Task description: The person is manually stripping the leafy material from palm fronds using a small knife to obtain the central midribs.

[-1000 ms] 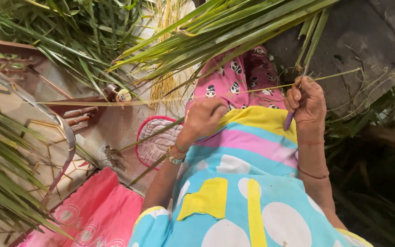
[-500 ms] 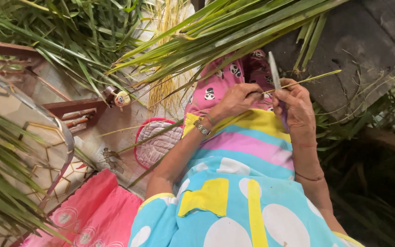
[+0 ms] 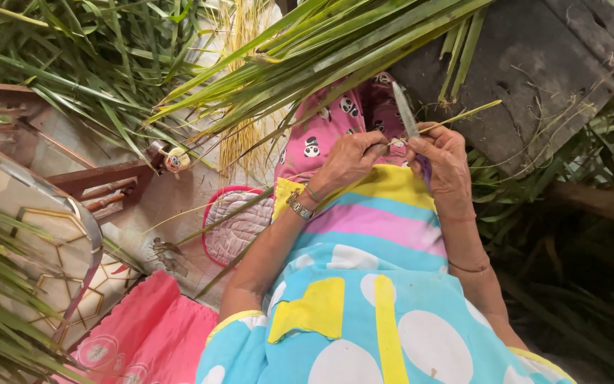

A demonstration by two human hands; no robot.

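Steel knife (image 3: 406, 108) rises from right hand (image 3: 440, 158), leaf rib (image 3: 463, 114) pinched beside left hand (image 3: 353, 158)

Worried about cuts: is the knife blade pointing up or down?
Up. The knife blade rises above the right hand, tip toward the green leaves.

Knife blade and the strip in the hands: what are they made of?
Blade: looks like dull grey metal, thin, pointed and unpolished. Strip: plant fibre, probably a palm-leaf midrib, yellow-green and stiff like the leaves above. Both hands, right and left, grip them.
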